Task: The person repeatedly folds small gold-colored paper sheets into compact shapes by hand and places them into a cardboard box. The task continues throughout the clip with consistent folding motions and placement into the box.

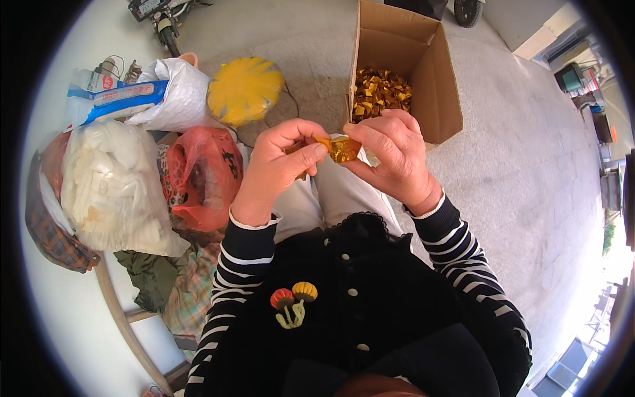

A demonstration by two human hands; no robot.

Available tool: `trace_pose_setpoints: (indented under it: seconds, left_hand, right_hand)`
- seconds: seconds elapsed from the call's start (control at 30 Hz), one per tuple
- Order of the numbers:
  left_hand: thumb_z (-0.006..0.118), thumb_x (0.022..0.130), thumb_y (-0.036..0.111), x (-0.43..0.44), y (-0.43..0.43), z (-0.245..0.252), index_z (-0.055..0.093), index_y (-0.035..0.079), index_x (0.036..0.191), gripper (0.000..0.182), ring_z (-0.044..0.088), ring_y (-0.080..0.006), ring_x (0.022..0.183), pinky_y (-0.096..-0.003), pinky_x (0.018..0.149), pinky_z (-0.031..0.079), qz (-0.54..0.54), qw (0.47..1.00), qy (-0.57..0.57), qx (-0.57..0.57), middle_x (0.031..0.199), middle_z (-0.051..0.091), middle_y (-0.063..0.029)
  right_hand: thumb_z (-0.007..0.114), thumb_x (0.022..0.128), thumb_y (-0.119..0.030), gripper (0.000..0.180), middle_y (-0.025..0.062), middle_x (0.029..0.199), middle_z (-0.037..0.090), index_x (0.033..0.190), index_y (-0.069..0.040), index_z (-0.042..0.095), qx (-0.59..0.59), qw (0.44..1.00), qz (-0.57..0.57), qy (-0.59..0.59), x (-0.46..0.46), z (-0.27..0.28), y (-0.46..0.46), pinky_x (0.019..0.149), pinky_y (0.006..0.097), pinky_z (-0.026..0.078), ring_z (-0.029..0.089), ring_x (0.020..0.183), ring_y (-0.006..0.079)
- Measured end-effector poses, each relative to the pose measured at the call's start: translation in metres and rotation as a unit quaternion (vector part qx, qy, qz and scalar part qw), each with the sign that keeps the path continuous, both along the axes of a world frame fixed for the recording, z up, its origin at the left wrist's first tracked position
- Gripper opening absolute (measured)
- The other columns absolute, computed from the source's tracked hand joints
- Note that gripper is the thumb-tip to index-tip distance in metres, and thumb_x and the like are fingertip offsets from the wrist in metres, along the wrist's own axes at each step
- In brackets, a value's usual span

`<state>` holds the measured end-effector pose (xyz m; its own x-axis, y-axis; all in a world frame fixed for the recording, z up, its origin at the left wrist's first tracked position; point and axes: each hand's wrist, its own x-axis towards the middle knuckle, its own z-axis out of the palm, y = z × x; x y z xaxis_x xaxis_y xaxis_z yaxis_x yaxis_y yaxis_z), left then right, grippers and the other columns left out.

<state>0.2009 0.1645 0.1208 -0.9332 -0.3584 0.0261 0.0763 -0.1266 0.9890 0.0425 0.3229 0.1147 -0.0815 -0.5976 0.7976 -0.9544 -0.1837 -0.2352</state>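
A folded piece of shiny gold foil paper (343,150) is held between both hands above my lap. My left hand (287,161) pinches its left end between thumb and index finger; more gold paper shows beneath the palm, partly hidden by the fingers. My right hand (389,149) has its fingertips on the right side of the folded piece. Just beyond my right hand stands an open cardboard box (436,89), with many folded gold paper pieces (379,94) heaped inside.
A round yellow-topped seat or bundle (245,91) stands beyond my left hand. To the left are a red plastic bag (206,173), a clear bag with white contents (114,193), a white woven sack (178,94) and piled cloth (186,293). A parked two-wheeler (166,27) is at the far left.
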Motion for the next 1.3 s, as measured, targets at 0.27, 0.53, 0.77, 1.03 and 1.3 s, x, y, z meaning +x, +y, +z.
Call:
trace_pose_setpoints:
  seconds: [0.27, 0.53, 0.77, 1.03, 1.3]
  left_hand:
    - [0.067, 0.086, -0.003, 0.038, 0.015, 0.030, 0.066, 0.001, 0.096, 0.011, 0.056, -0.0095, 0.070, -0.0235, 0.061, 0.044, -0.062, 0.969, 0.092, -0.219, 0.082, 0.064, -0.0029]
    - [0.068, 0.083, -0.004, 0.046, 0.025, 0.044, 0.067, 0.000, 0.094, 0.012, 0.059, -0.0146, 0.078, -0.0261, 0.068, 0.046, -0.086, 0.933, 0.117, -0.330, 0.087, 0.063, -0.0062]
    - [0.068, 0.080, -0.006, 0.058, 0.028, 0.046, 0.067, 0.001, 0.091, 0.014, 0.056, -0.0148, 0.076, -0.0257, 0.065, 0.043, -0.087, 0.961, 0.103, -0.240, 0.082, 0.063, -0.0049]
    - [0.068, 0.080, -0.005, 0.056, 0.023, 0.047, 0.067, 0.000, 0.091, 0.012, 0.056, -0.0165, 0.077, -0.0269, 0.067, 0.044, -0.102, 0.957, 0.108, -0.251, 0.082, 0.063, -0.0056]
    - [0.067, 0.080, -0.006, 0.055, 0.020, 0.043, 0.066, 0.000, 0.089, 0.010, 0.056, -0.0149, 0.076, -0.0264, 0.067, 0.044, -0.097, 0.960, 0.091, -0.246, 0.084, 0.063, -0.0056]
  right_hand:
    - [0.079, 0.074, -0.013, 0.042, 0.0117, 0.120, 0.062, 0.113, -0.008, 0.065, 0.045, 0.993, 0.081, -0.077, 0.003, 0.029, 0.039, 0.092, 0.0395, 0.046, 0.058, 0.109, 0.0289]
    - [0.079, 0.069, -0.008, 0.021, 0.0003, 0.108, 0.066, 0.088, -0.014, 0.072, 0.092, 0.988, 0.121, -0.029, 0.007, 0.048, 0.050, 0.086, 0.0379, 0.047, 0.062, 0.097, 0.0221]
    - [0.079, 0.072, -0.014, 0.013, 0.0035, 0.105, 0.067, 0.080, -0.012, 0.069, 0.114, 0.979, 0.166, -0.015, 0.015, 0.058, 0.051, 0.082, 0.0376, 0.049, 0.064, 0.094, 0.0236]
    - [0.080, 0.071, -0.014, 0.016, 0.0014, 0.096, 0.067, 0.081, -0.011, 0.068, 0.091, 0.983, 0.159, 0.007, 0.019, 0.060, 0.047, 0.078, 0.0358, 0.050, 0.065, 0.088, 0.0220]
    - [0.080, 0.071, -0.011, 0.017, 0.0020, 0.094, 0.067, 0.084, -0.010, 0.070, 0.067, 0.983, 0.169, 0.003, 0.016, 0.055, 0.043, 0.076, 0.0347, 0.050, 0.066, 0.086, 0.0219]
